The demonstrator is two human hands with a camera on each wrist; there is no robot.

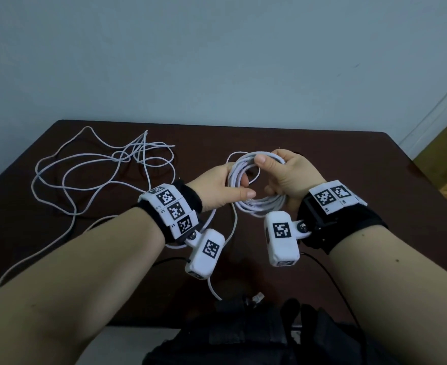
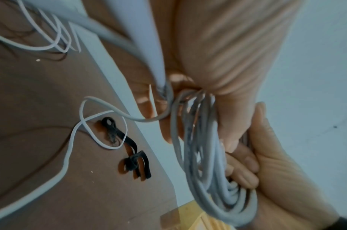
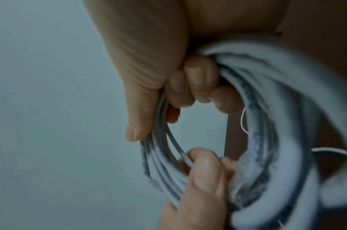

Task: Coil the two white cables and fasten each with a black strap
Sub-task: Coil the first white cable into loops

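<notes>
both hands held the coiled white cable (image 1: 254, 185) up above the middle of the dark table (image 1: 349, 164) — the right hand (image 1: 288, 177) clenched round its far side with the thumb over the top, the left hand (image 1: 222, 191) pinching its near-left edge. the second white cable (image 1: 98, 169) lay loose and tangled on the table's left half, near the far edge. two black straps (image 2: 127, 147) lay on the table by a stray loop. bare tabletop stretched to the right. wrist bands (image 1: 172, 209) carried square black-and-white markers; their small lettering was unreadable.

No readable text, only coded squares on wrist bands (image 1: 171, 210)
</notes>
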